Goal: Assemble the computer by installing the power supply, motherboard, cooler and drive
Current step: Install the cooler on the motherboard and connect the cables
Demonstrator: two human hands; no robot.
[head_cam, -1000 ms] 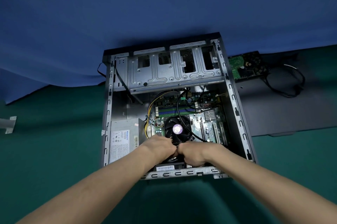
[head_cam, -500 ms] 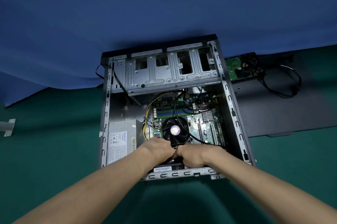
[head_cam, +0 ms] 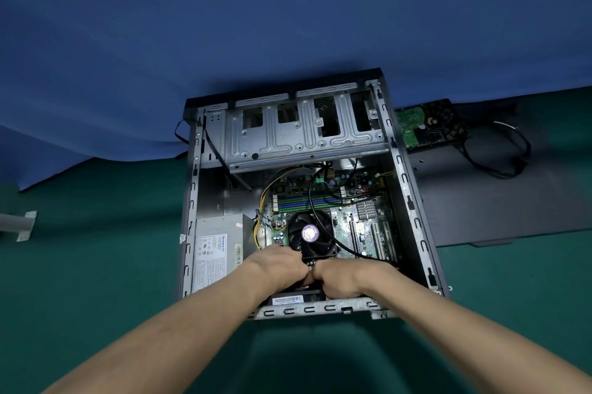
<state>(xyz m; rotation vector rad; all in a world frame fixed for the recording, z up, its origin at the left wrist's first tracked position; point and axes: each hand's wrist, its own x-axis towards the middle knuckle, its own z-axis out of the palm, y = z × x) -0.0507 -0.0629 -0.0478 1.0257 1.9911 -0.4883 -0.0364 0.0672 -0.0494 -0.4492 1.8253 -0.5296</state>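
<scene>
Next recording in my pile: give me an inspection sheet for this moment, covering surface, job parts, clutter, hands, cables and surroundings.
Surface: green mat; a black side panel lies to the right of the case.
Job's things: open case lies flat; power supply, motherboard and cooler sit inside; drive lies outside at the panel's far corner; no drive seen in the drive cage.
Clutter: metal bracket at the left edge.
Hands: left hand and right hand are curled and meet at the cooler's near edge; what they grip is hidden.
Cables: black cable crosses the cooler; yellow wires beside the motherboard; loose black cable by the drive.
Surroundings: blue cloth behind.
</scene>
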